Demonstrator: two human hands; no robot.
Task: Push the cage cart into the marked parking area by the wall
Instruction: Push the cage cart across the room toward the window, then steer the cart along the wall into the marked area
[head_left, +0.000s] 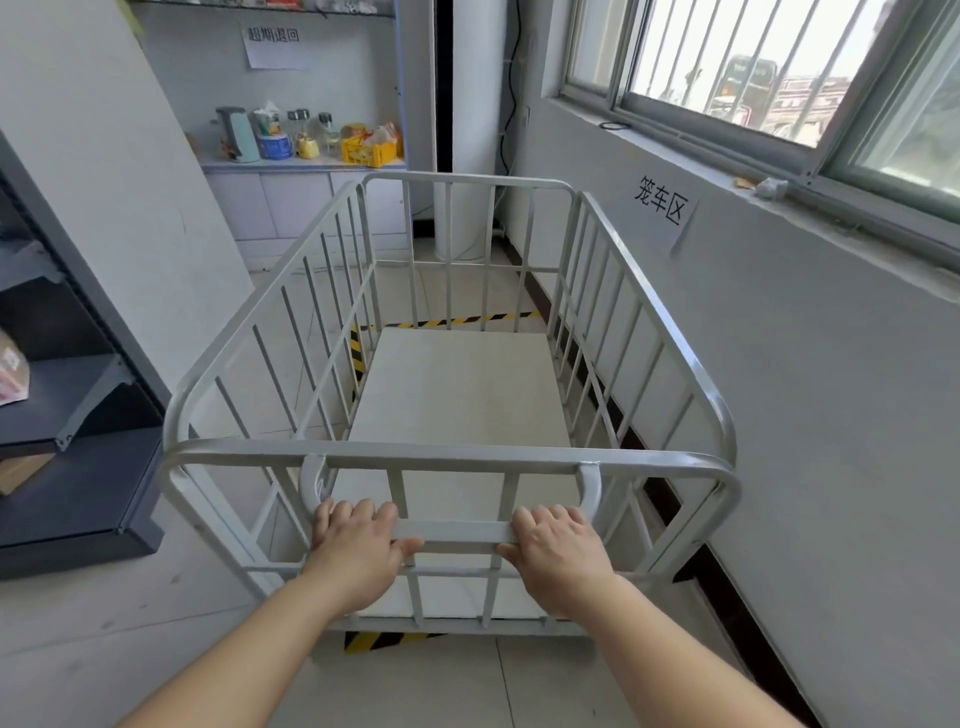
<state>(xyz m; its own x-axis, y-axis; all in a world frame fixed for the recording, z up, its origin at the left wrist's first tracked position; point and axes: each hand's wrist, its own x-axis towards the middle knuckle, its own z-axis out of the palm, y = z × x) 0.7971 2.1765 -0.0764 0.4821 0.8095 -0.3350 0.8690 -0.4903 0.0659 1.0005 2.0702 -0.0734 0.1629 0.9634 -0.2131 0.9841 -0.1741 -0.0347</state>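
A white metal cage cart (452, 452) with barred sides and a pale flat floor stands in front of me, close along the right wall. My left hand (358, 545) and my right hand (556, 551) both grip its horizontal push handle (453, 532), fingers curled over the bar. Yellow-black floor tape (457, 320) marks the parking area: a strip shows beyond the cart's far end, another along its left side, and a piece (384, 640) under its near edge. A paper sign (661, 203) is stuck on the wall beside the cart.
A dark shelving unit (78, 467) stands close on the left. At the back are a white cabinet (301, 202) with a kettle, jars and a yellow crate, and a white pillar (467, 130). A barred window (779, 78) tops the right wall.
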